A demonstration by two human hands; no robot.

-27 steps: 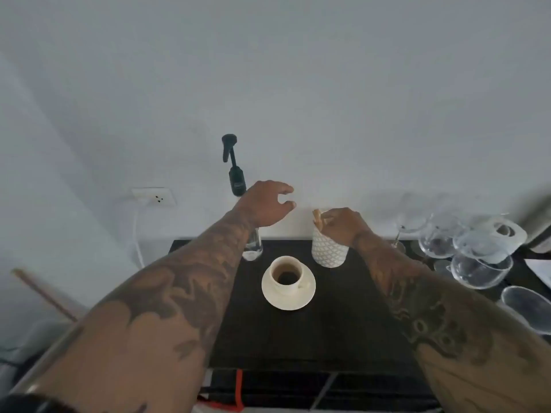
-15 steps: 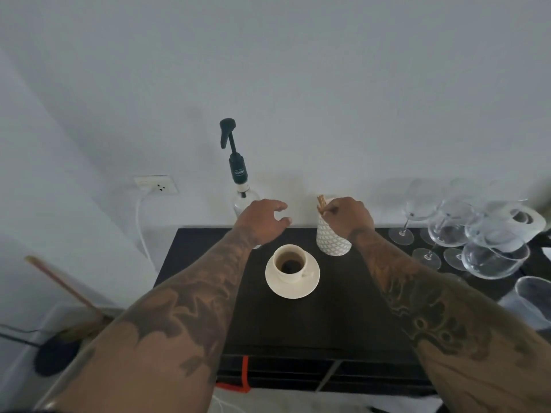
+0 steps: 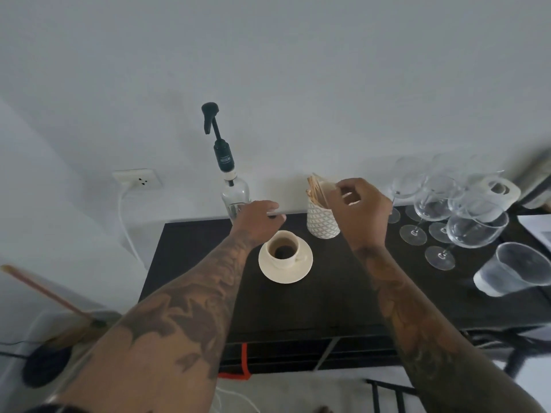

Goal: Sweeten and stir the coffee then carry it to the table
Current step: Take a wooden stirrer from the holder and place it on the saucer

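Right hand (image 3: 356, 208) pinches a stick (image 3: 323, 193) from the holder (image 3: 322, 220); left hand (image 3: 258, 213) loose, empty. Lift straight, cup (image 3: 282, 248) close.

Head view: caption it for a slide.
Right hand picks a stir stick from patterned cup beside the coffee cup.

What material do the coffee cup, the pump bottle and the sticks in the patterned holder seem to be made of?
Coffee cup: probably glazed ceramic, cream, opaque, with a soft sheen, matching its saucer.
Pump bottle: clear glass or hard plastic, see-through body; the pump looks like matte black plastic.
Sticks: likely bare wood, pale tan, thin and dull.
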